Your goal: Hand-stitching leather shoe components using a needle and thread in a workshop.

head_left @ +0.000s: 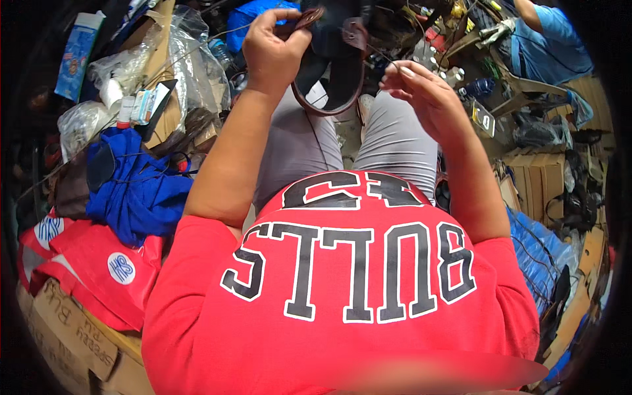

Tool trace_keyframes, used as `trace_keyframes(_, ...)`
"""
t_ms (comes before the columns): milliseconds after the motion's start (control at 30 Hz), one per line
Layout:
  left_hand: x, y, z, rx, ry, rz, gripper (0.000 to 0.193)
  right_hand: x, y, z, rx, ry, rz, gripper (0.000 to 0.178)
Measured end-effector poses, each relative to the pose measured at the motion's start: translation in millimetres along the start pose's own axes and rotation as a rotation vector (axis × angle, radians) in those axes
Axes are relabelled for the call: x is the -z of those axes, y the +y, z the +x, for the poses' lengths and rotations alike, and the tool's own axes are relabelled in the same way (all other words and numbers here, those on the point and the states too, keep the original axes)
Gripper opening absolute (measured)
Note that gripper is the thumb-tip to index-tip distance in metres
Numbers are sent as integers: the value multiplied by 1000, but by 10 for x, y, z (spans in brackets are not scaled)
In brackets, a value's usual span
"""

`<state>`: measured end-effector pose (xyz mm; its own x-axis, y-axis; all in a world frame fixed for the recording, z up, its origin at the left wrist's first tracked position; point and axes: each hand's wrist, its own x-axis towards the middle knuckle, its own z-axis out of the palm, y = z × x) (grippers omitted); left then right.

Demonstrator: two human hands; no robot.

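Between my knees at the top of the head view is a dark shoe (327, 110), its open collar toward me and its toe hidden beyond the upper edge. My left hand (275, 46) pinches one of the shoe's brown leather flaps (309, 18) between thumb and fingers. The opposite brown flap (355, 34) stands free. From that flap a thin dark cord (378, 51) runs to my right hand (421, 92), whose bent fingertips close on it. Another stretch of thin cord trails away to the left of my left hand.
At left are clear plastic bags (191, 66), a blue cloth (135, 191) and a red bag (118, 263) over cardboard. On the right lie small bottles (453, 76), cardboard boxes (540, 184) and blue plastic wrap (536, 253). Another person's blue sleeve (553, 49) shows at upper right.
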<state>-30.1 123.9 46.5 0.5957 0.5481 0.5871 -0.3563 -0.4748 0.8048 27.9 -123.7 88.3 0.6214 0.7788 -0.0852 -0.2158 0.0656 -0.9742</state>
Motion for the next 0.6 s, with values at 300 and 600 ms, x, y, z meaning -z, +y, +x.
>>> trace_keyframes(300, -101, 188, 577, 22, 5, -357, 29, 206, -223, -412, 37, 41, 218, 24)
trace_keyframes(600, 434, 65, 752, -33, 59, -350, 22, 420, -449, -1433, -142, 343, -292, 21)
